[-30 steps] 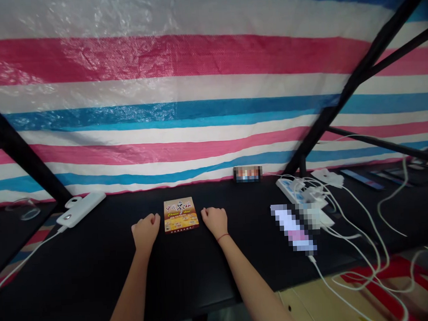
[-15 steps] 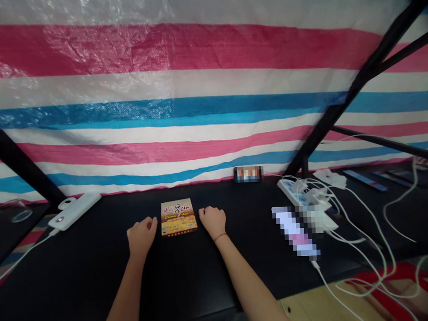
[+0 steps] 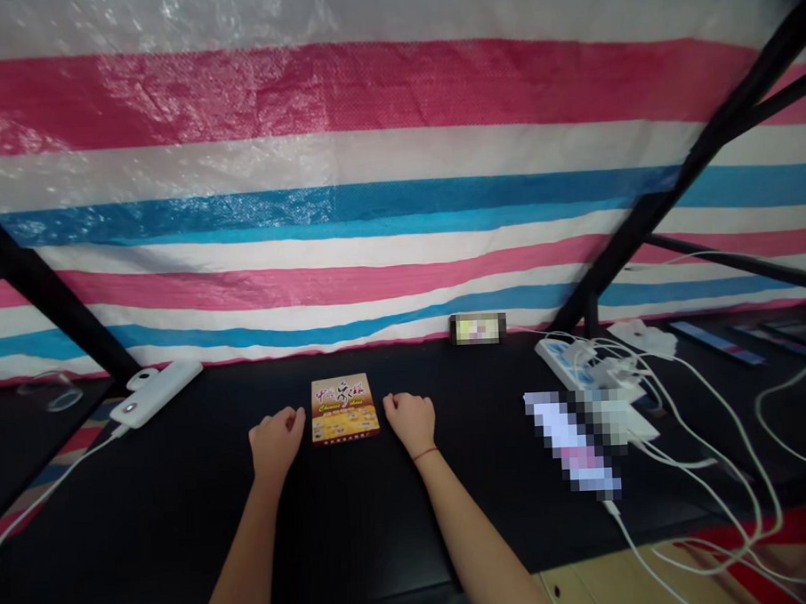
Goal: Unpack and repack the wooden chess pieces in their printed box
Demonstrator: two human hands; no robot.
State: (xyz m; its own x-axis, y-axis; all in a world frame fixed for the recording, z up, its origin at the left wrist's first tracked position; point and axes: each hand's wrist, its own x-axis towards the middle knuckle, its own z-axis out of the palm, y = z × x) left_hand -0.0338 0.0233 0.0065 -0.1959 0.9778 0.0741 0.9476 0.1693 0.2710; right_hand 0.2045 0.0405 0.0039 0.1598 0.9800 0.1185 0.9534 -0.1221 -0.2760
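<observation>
A Chinese chess box (image 3: pixel 344 410), yellow and brown with printed lettering, lies flat on the black tabletop (image 3: pixel 359 509). Just left of it rests my left hand (image 3: pixel 276 443), its fingers curled into a loose fist. My right hand (image 3: pixel 412 422), also closed, is on the table at the box's right side, with a thin cord bracelet at the wrist. A narrow gap separates each hand from the box. Nothing shows in either fist.
At the left is a white device (image 3: pixel 157 397) with a cable. To the right lie a blurred phone (image 3: pixel 573 446), a power strip (image 3: pixel 559 362) and tangled white cables (image 3: pixel 708 413). A small lit screen (image 3: pixel 477 329) stands at the back before a striped tarp (image 3: pixel 370 161).
The camera view has turned slightly left, so everything sits a little further right. Both hands keep their places beside the box, and the picture on the small screen differs.
</observation>
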